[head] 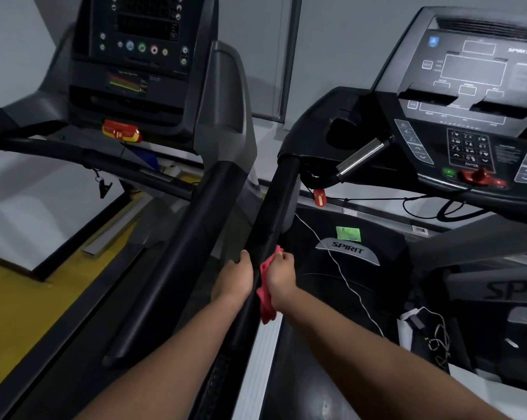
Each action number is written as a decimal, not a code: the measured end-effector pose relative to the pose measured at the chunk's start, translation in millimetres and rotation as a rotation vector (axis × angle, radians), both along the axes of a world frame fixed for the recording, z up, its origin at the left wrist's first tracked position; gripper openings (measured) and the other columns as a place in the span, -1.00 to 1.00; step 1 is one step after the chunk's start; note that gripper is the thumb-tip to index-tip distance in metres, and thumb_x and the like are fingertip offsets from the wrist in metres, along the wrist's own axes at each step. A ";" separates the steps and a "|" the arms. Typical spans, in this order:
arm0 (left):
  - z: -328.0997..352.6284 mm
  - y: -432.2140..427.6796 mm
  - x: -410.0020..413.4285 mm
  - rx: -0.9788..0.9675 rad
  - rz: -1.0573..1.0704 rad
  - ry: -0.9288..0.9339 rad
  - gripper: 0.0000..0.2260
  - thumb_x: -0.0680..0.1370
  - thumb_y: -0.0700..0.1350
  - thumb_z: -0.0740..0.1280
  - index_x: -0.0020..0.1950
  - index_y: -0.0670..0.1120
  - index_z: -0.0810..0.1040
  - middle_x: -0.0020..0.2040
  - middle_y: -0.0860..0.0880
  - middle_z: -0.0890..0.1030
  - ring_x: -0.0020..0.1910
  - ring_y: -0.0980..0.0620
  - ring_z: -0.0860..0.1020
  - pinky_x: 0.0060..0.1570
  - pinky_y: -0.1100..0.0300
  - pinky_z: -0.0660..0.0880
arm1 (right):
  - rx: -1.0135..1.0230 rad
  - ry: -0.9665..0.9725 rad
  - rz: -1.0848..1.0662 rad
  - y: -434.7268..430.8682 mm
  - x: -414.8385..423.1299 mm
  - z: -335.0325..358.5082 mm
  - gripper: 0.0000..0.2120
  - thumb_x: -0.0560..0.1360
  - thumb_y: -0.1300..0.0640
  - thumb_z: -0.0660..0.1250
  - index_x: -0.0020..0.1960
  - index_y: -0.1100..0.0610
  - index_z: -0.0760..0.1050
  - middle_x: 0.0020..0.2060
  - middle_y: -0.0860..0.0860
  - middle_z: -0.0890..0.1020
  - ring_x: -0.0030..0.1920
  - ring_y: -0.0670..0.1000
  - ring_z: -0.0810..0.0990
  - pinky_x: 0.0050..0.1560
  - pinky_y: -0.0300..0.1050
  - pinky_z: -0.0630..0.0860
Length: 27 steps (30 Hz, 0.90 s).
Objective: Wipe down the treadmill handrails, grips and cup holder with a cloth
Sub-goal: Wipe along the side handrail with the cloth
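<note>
Red cloth [266, 294] sits bunched in my right grip [281, 275], fingers curled round it and pressing it on the black handrail [274, 213], probably to rub along it. My left grip [236, 278] wraps the same rail just beside, likely for steadying. Count: one cloth, two grips, one chrome pulse bar [360, 157], one cup holder [341, 128], Spirit treadmill [468, 86] plus neighbour treadmill [135, 56].

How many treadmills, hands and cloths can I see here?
Treadmills: 2, the left treadmill and the Spirit treadmill
Hands: 2, the left hand gripping the handrail, the right hand
Cloths: 1, the pink cloth in the right hand
Total: 5
</note>
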<state>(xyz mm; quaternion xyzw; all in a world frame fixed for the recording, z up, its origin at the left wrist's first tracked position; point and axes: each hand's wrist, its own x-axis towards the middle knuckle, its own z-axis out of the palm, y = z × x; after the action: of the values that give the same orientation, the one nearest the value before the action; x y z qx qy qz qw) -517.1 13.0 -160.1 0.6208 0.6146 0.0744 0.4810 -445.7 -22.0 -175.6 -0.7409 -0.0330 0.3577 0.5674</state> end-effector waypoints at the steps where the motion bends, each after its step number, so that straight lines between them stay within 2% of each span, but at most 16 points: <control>1: -0.3 0.4 0.2 -0.001 0.002 0.002 -0.45 0.61 0.19 -0.03 0.44 -0.14 0.32 0.41 -0.16 0.39 0.37 -0.14 0.36 0.31 0.03 0.26 | -0.017 -0.126 -0.023 -2.1 -5.7 4.0 -0.73 0.63 0.06 0.03 0.26 0.11 0.35 0.10 0.14 0.51 0.11 0.15 0.50 0.15 -0.02 0.40; 3: -2.5 1.2 0.7 -0.013 0.010 -0.010 -0.45 0.60 0.20 -0.03 0.43 -0.11 0.33 0.39 -0.15 0.41 0.35 -0.15 0.39 0.33 0.01 0.30 | -0.001 -0.352 -0.038 -8.5 -16.4 11.3 -0.72 0.63 0.07 0.07 0.30 0.09 0.35 0.17 0.10 0.43 0.17 0.13 0.44 0.18 -0.05 0.34; 5: -2.4 0.9 1.1 -0.021 0.015 -0.015 -0.45 0.59 0.21 -0.03 0.42 -0.10 0.35 0.38 -0.15 0.43 0.33 -0.15 0.41 0.32 -0.01 0.32 | 0.043 -0.419 -0.040 -6.4 -19.5 7.2 -0.74 0.62 0.06 0.10 0.27 0.06 0.36 0.18 0.08 0.40 0.18 0.11 0.43 0.19 -0.05 0.34; 7: 0.0 0.8 1.2 -0.015 0.011 -0.001 -0.45 0.60 0.20 -0.04 0.43 -0.12 0.34 0.39 -0.15 0.41 0.35 -0.15 0.39 0.30 0.01 0.29 | 0.074 -0.281 -0.102 1.0 -12.3 1.8 -0.78 0.61 0.06 0.09 0.22 0.05 0.37 0.12 0.09 0.47 0.09 0.09 0.49 0.15 -0.01 0.43; 9: 4.1 -0.3 0.3 -0.013 0.000 0.005 -0.45 0.61 0.19 -0.05 0.44 -0.13 0.33 0.40 -0.16 0.39 0.37 -0.15 0.36 0.29 0.03 0.27 | 0.171 -0.001 -0.186 6.7 -2.9 -1.8 -0.83 0.59 0.12 0.09 0.12 0.11 0.40 -0.09 0.14 0.55 -0.15 0.06 0.55 -0.10 -0.08 0.52; 10: 5.1 -0.9 0.2 -0.012 -0.004 0.006 -0.45 0.62 0.19 -0.05 0.43 -0.14 0.33 0.41 -0.16 0.39 0.37 -0.15 0.36 0.29 0.03 0.27 | 0.215 0.169 -0.173 7.8 2.8 -5.3 -0.82 0.58 0.14 0.09 0.07 0.13 0.43 -0.13 0.17 0.58 -0.20 0.06 0.56 -0.16 -0.11 0.54; 12: 5.1 -1.6 -0.9 -0.010 -0.003 0.012 -0.45 0.61 0.19 -0.05 0.42 -0.13 0.35 0.39 -0.16 0.41 0.36 -0.15 0.38 0.28 0.02 0.27 | 0.248 0.438 -0.081 8.9 12.3 -15.4 -0.78 0.57 0.11 0.11 -0.02 0.16 0.51 -0.13 0.18 0.62 -0.14 0.10 0.60 -0.10 -0.08 0.57; 14: 2.3 -0.7 -0.9 -0.015 0.005 0.011 -0.45 0.60 0.20 -0.06 0.41 -0.12 0.36 0.37 -0.15 0.43 0.34 -0.16 0.40 0.29 0.00 0.29 | 0.209 0.552 -0.015 7.3 13.9 -19.5 -0.69 0.59 0.05 0.15 -0.11 0.22 0.54 -0.23 0.16 0.64 -0.16 0.11 0.62 -0.18 -0.09 0.57; 17: -0.6 -0.2 -0.7 -0.030 0.022 -0.011 -0.45 0.59 0.22 -0.05 0.40 -0.10 0.37 0.34 -0.14 0.46 0.30 -0.15 0.43 0.31 -0.03 0.32 | 0.187 0.564 0.007 3.5 15.7 -12.0 -0.68 0.59 0.12 0.14 -0.25 0.22 0.51 -0.38 0.14 0.61 -0.34 0.08 0.62 -0.38 -0.19 0.54; 20: 0.2 -1.2 -0.4 -0.029 0.035 -0.020 -0.45 0.60 0.21 -0.04 0.42 -0.09 0.36 0.36 -0.14 0.44 0.32 -0.15 0.41 0.33 -0.03 0.30 | 0.159 0.389 -0.041 5.1 11.5 -1.0 -0.70 0.62 0.15 0.06 -0.16 0.18 0.50 -0.25 0.10 0.60 -0.27 0.04 0.56 -0.36 -0.23 0.49; 23: 2.9 -1.6 -0.5 -0.028 0.036 -0.013 -0.43 0.62 0.20 -0.08 0.43 -0.15 0.35 0.40 -0.17 0.40 0.38 -0.15 0.36 0.33 0.01 0.23 | 0.066 -0.024 -0.080 2.4 0.3 3.7 -0.75 0.63 0.08 0.07 0.15 0.20 0.40 0.08 0.06 0.55 0.01 0.06 0.54 -0.01 -0.14 0.45; 25: 2.7 -1.7 -0.6 -0.030 0.038 -0.007 -0.41 0.62 0.20 -0.12 0.40 -0.15 0.40 0.39 -0.18 0.42 0.37 -0.14 0.37 0.33 0.03 0.24 | 0.034 -0.318 0.019 -8.8 -8.4 12.1 -0.74 0.61 0.08 0.13 0.24 0.18 0.35 0.15 0.06 0.43 0.10 0.07 0.49 0.07 -0.12 0.40; 27: 0.9 -1.7 -1.1 -0.035 0.046 -0.029 -0.40 0.62 0.21 -0.13 0.38 -0.14 0.42 0.37 -0.18 0.44 0.35 -0.14 0.39 0.33 0.03 0.26 | 0.011 -0.586 0.216 -21.3 -15.7 22.5 -0.73 0.60 0.10 0.17 0.27 0.13 0.36 0.14 0.03 0.33 0.07 0.06 0.48 0.02 -0.18 0.38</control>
<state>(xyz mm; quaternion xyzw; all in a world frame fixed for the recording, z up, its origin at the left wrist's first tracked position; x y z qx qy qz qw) -518.2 11.3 -159.2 0.5969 0.6230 0.0838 0.4986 -461.5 -43.3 -153.0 -0.8018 -0.2755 0.1867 0.4963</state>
